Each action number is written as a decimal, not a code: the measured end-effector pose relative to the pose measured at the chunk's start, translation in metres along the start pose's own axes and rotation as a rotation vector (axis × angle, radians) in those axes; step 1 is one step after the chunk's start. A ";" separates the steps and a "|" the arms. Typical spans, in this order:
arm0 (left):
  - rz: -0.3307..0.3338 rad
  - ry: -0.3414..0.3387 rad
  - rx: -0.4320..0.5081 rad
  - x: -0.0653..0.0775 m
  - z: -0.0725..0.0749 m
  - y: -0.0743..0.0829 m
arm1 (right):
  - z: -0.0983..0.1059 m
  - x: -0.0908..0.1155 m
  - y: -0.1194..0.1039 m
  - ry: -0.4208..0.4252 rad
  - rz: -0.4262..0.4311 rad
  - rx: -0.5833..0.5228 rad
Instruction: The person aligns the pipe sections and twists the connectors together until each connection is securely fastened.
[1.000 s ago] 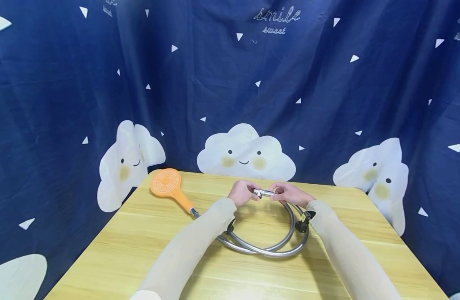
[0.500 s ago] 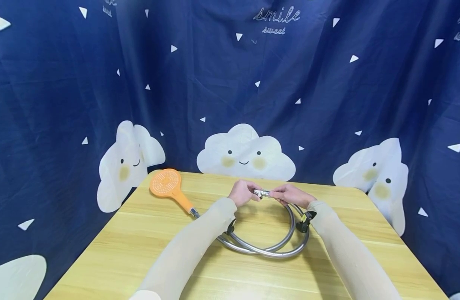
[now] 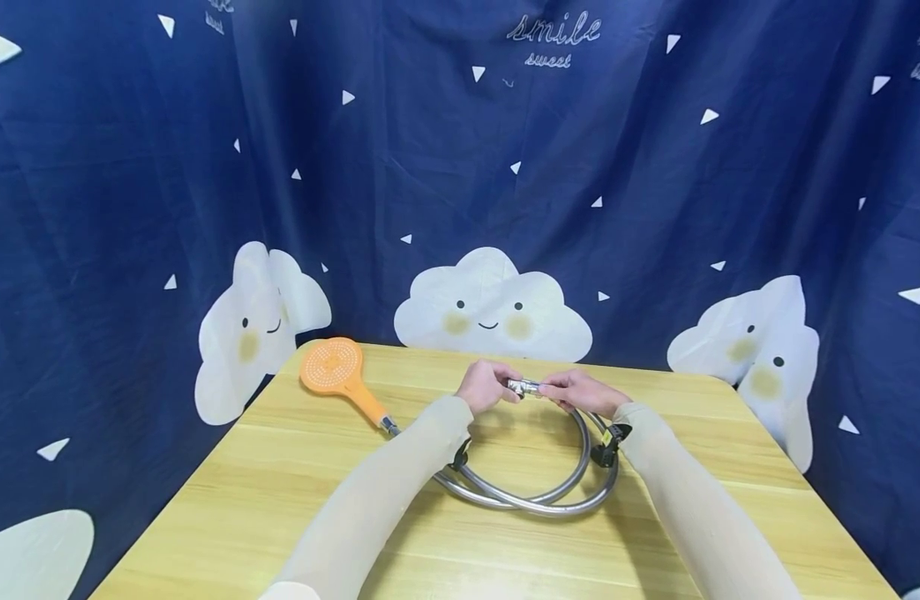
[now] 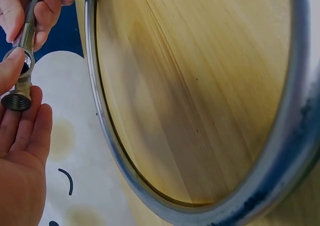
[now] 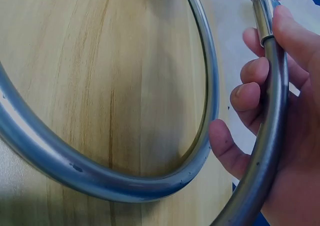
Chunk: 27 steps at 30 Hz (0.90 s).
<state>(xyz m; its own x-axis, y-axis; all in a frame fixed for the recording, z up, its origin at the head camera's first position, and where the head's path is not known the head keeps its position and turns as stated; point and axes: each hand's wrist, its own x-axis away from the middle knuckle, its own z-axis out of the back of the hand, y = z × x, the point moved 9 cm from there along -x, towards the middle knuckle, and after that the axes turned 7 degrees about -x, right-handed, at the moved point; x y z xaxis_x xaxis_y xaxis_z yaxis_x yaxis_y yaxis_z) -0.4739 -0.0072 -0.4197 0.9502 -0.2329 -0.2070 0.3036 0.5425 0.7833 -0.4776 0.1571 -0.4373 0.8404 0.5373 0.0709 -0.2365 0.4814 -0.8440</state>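
In the head view my left hand [image 3: 486,386] holds a small chromed metal fitting [image 3: 517,387] over the far part of the table. Its threaded round opening [image 4: 17,101] shows in the left wrist view, between thumb and fingers. My right hand [image 3: 582,390] pinches the metal end sleeve [image 5: 265,19] of a grey shower hose [image 5: 125,188], where hose and fitting meet. The hose's first stretch runs along the right palm. How far the joint is threaded cannot be told. An orange shower head [image 3: 331,365] lies face up at the far left, joined to the hose's other end.
The hose lies in loops [image 3: 531,502] on the wooden table [image 3: 460,554], below and between both forearms. A dark blue curtain [image 3: 430,183] with white clouds hangs behind the table and at both sides. Black wrist cameras [image 3: 606,446] sit close to the hose.
The right fingers have shifted slightly left along the hose end, from a raised, arched grip to a closer pinch by the fitting. The left hand and shower head stay in place.
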 end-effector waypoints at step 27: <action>0.006 0.007 -0.003 0.002 0.002 0.000 | 0.002 0.001 -0.002 0.019 0.052 0.029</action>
<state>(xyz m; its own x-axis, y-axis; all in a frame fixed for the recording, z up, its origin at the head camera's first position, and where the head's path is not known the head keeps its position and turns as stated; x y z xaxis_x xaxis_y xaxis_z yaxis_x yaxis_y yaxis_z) -0.4717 -0.0089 -0.4191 0.9526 -0.2240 -0.2058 0.2976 0.5467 0.7826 -0.4777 0.1581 -0.4344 0.8358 0.5488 0.0171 -0.2939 0.4735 -0.8303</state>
